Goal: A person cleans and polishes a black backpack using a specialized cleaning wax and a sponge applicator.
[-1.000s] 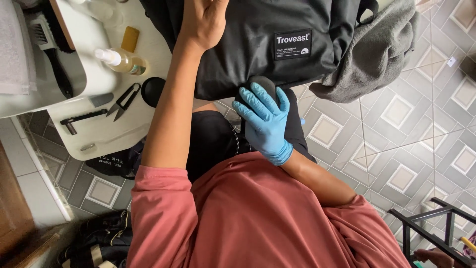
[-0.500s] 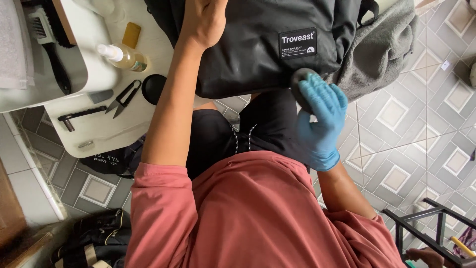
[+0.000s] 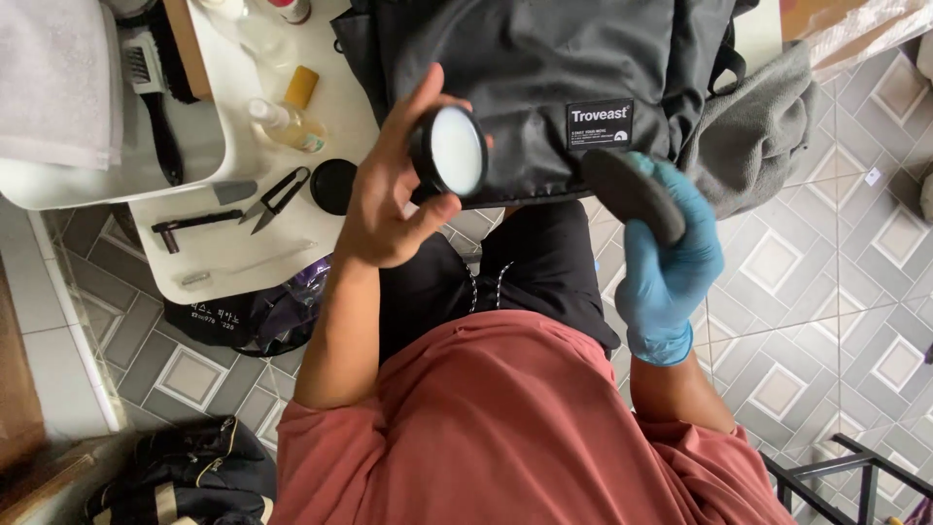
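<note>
Item 1: your left hand, bare, fingers wrapped round a small round black tin, open face toward you, pale whitish contents showing. Tin sits over the near edge of the black bag on your lap, just left of the bag's sewn label patch.

Item 2: your right hand, in a blue glove, closed on a dark grey round sponge pad. Pad is tilted, held at the bag's near edge, just right of the label and close to the tin but apart from it.

Item 3: grey cloth, bunched under the bag's right side, above the tiled floor.

Item 4: white worktop at your left. On it, near its front edge: small black snips, a black round lid at the right edge, a thin black tool, a clear toothbrush-like stick. Further back: small clear bottle w/ spray top, yellow block.

Item 5: white tray at the worktop's left w/ folded white towel and a black-handled brush.

Item 6: dark bags on the floor under the worktop's front edge.
</note>
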